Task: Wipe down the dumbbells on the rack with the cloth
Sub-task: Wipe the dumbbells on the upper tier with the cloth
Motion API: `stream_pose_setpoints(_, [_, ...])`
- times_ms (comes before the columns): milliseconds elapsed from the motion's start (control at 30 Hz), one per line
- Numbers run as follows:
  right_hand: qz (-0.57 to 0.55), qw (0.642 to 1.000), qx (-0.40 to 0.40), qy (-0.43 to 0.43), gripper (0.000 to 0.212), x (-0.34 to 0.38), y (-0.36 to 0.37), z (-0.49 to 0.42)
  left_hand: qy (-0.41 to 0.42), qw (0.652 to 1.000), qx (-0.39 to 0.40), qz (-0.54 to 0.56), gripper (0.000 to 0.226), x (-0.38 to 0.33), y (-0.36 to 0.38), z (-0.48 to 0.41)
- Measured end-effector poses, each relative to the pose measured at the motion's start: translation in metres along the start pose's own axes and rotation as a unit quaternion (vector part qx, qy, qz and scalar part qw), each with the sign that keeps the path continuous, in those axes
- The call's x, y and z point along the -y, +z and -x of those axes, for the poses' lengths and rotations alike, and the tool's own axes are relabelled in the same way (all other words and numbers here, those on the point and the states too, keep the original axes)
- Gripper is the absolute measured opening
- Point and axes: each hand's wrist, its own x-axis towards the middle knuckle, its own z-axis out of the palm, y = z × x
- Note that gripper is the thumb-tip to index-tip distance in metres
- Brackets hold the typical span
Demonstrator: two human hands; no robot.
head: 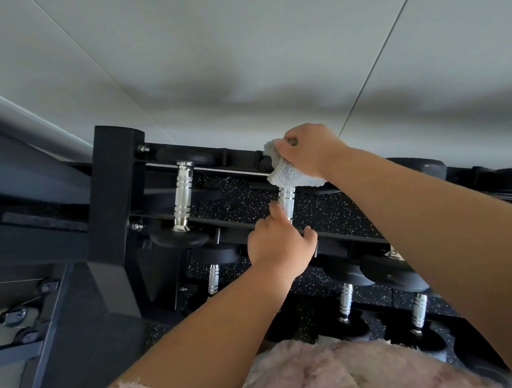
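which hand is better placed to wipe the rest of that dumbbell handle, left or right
Right. The right hand grips the cloth at the far end of the dumbbell, so it can probably just slide down the bare handle. The left hand holds no cloth, only the near end.

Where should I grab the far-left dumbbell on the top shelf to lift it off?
Grip that dumbbell by its grooved chrome handle, coming from above: the handle lies bare across the gap between the rack rails, while the black heads sit tucked against them.
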Motion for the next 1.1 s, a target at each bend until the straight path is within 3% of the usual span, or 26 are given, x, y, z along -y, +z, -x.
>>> stream_pose_setpoints(133, [-0.012, 0.994, -0.109, -0.023, 0.039, -0.002, 0.010, 0.016, 0.000, 1.000, -0.008, 0.010, 0.088, 0.001, 0.002, -0.002])
stream_pose_setpoints(233, [-0.050, 0.995, -0.051, -0.066, 0.028, -0.004, 0.019, 0.019, 0.002, 1.000, -0.015, 0.010, 0.088, 0.001, 0.003, -0.002])
stream_pose_setpoints(367, [-0.114, 0.993, 0.020, -0.023, 0.035, -0.015, 0.009, 0.006, -0.001, 1.000, -0.021, 0.013, 0.087, 0.001, 0.003, -0.002])
stream_pose_setpoints(467, [-0.115, 0.993, -0.010, 0.031, 0.045, -0.025, 0.000, 0.002, -0.005, 0.999, -0.024, 0.020, 0.087, 0.002, 0.004, -0.002])
stream_pose_setpoints(600, [-0.109, 0.988, -0.082, 0.078, 0.041, -0.031, 0.010, 0.020, -0.008, 0.999, -0.027, 0.024, 0.088, 0.002, 0.006, -0.001])
stream_pose_setpoints(667, [-0.212, 0.975, -0.048, 0.039, 0.024, -0.027, 0.020, 0.031, -0.008, 0.999, -0.034, 0.026, 0.089, 0.003, 0.008, -0.003])
stream_pose_setpoints(733, [-0.278, 0.960, -0.017, -0.007, 0.023, -0.025, 0.022, 0.037, -0.007, 0.999, -0.037, 0.027, 0.090, 0.005, 0.010, -0.005])
stream_pose_setpoints(833, [-0.251, 0.968, 0.001, -0.005, 0.016, -0.035, 0.015, 0.036, -0.006, 0.999, -0.040, 0.027, 0.090, 0.005, 0.012, -0.005])
stream_pose_setpoints(933, [-0.189, 0.981, -0.052, 0.003, 0.025, -0.039, 0.016, 0.039, -0.005, 0.999, -0.045, 0.027, 0.088, 0.005, 0.013, -0.006])
stream_pose_setpoints(1100, [-0.174, 0.968, -0.174, 0.051, 0.030, -0.046, 0.022, 0.058, -0.003, 0.998, -0.051, 0.032, 0.085, 0.005, 0.014, -0.006])
